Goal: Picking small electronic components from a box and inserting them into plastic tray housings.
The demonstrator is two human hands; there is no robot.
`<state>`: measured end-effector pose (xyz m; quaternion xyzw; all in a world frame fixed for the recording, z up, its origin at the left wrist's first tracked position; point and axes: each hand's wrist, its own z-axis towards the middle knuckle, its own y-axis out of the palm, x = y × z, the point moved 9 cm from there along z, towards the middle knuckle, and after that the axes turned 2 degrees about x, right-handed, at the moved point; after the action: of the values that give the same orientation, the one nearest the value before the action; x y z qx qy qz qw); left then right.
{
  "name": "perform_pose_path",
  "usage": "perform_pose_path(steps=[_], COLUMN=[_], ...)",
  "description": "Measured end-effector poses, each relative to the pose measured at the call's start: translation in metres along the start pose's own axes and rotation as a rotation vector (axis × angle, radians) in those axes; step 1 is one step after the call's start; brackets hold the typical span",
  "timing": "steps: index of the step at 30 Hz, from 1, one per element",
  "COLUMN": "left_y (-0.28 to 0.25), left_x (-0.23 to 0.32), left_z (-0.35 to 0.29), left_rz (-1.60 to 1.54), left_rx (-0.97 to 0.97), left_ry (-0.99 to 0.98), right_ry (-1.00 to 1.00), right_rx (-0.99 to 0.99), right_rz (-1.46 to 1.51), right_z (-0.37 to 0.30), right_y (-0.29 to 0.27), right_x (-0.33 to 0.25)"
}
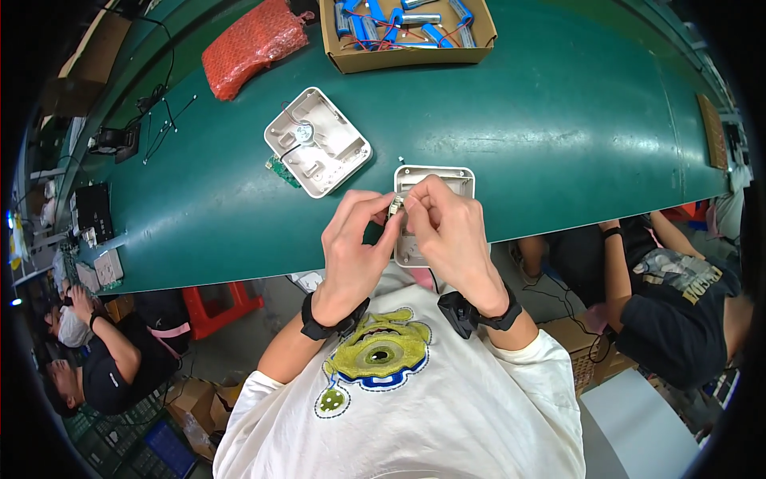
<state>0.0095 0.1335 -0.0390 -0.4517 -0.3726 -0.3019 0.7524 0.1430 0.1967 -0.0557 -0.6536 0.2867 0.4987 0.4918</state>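
Nearest surface: white cloth T-shirt (479,423) with a green one-eyed cartoon patch (379,355), worn by the person.
Workpiece: small green-and-white electronic part (396,205), located between the two hands, above the table edge; finer detail is too small to read.
Left hand (351,243): thumb and index finger pinch the workpiece.
Right hand (448,227): thumb and index fingertips are drawn together just beside the workpiece's right end; whether they grip anything is hidden.
Wrists: one black strap with a black module (317,323) on the left, a similar one (501,318) on the right.
Under the hands: white plastic open housing with rounded corners (411,254), partly covered.
Upper left of the hands: second white plastic open housing (343,148), turned at an angle, a round metallic component (303,134) inside; green circuit board (282,172) beside its left edge.
Work surface: green table (574,120).
Far side: brown cardboard box (411,59) holding blue cylindrical cells (436,35) with red wires; red bubble-wrapped package (254,48) to its left.
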Motion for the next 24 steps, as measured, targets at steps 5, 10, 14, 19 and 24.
perform_pose_path(steps=[5, 10, 14, 19, 24], left_y=[-0.001, -0.002, -0.001, 0.003, -0.001], left_x=[0.001, 0.001, -0.001, -0.001, -0.008], left_z=[0.001, 0.002, 0.005, 0.008, 0.012], left_rz=[0.009, -0.005, -0.014, -0.066, -0.089], left_rx=[-0.027, -0.049, -0.068, -0.077, -0.058], left_ry=[0.008, 0.015, -0.001, -0.01, -0.016], right_ry=[-0.08, -0.127, -0.146, -0.106, -0.172], right_rx=[0.039, 0.057, 0.075, 0.067, 0.037], right_rz=[-0.077, -0.094, -0.104, -0.113, -0.253], right_z=[-0.001, 0.0, 0.0, 0.003, 0.003], right_y=[0.0, 0.001, 0.0, -0.002, -0.011], right_x=[-0.008, -0.015, -0.017, -0.016, -0.031])
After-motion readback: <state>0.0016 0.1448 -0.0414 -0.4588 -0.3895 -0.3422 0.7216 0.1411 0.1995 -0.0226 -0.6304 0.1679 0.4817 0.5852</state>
